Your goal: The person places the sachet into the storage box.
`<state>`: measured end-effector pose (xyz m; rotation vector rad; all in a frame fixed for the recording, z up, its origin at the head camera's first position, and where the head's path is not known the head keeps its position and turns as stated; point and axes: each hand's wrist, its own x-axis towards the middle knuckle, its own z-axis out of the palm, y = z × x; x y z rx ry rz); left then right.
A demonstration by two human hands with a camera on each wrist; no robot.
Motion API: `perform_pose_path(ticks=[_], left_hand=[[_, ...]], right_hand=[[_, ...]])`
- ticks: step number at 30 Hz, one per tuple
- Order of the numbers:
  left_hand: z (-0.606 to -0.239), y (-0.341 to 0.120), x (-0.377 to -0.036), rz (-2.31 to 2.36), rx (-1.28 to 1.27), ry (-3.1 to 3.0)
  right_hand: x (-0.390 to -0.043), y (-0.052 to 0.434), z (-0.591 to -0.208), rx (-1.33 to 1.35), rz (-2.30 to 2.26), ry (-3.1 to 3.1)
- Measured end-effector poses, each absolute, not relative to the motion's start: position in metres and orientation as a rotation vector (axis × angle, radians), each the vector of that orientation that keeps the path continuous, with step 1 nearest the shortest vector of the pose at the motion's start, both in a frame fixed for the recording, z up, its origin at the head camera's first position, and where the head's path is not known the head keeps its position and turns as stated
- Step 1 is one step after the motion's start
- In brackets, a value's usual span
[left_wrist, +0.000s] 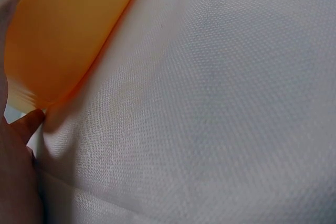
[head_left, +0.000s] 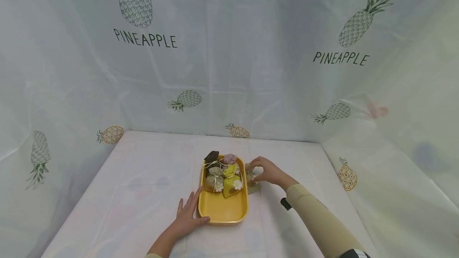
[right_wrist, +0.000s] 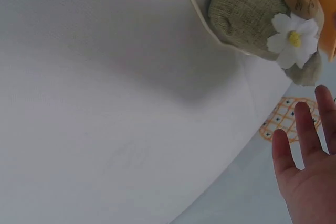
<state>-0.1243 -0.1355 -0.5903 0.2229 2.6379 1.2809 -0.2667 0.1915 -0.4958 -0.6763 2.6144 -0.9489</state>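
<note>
A yellow tray (head_left: 224, 208) sits mid-table, its far half filled with several small tied sachets (head_left: 224, 174). My left hand (head_left: 190, 212) lies flat on the cloth, with its thumb against the tray's near left corner; the left wrist view shows the tray (left_wrist: 63, 30) beside that thumb (left_wrist: 21, 129). A burlap sachet (head_left: 253, 184) with a white flower stands on the table just right of the tray. My right hand (head_left: 263, 170) hovers over it. In the right wrist view its fingers (right_wrist: 307, 129) are straight and apart from the burlap sachet (right_wrist: 247, 14).
A white patterned cloth (head_left: 143, 178) covers the table. Pineapple-print sheeting (head_left: 229, 71) walls in the back and both sides. The table's right edge (head_left: 344, 194) runs close to my right forearm.
</note>
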Motion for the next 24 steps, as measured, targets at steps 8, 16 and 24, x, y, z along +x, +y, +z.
perform_pose_path(ticks=[8, 16, 24], left_hand=[[-0.590, -0.135, -0.123, 1.287, 0.218, 2.633], [-0.586, -0.134, -0.122, 1.301, 0.220, 2.626], [-0.584, -0.136, -0.122, 1.309, 0.233, 2.633]], right_hand=[[-0.268, 0.192, -0.509, -0.465, -0.983, 2.574], [-0.267, 0.191, -0.521, -0.445, -1.027, 2.493], [-0.268, 0.193, -0.527, -0.508, -1.078, 2.474]])
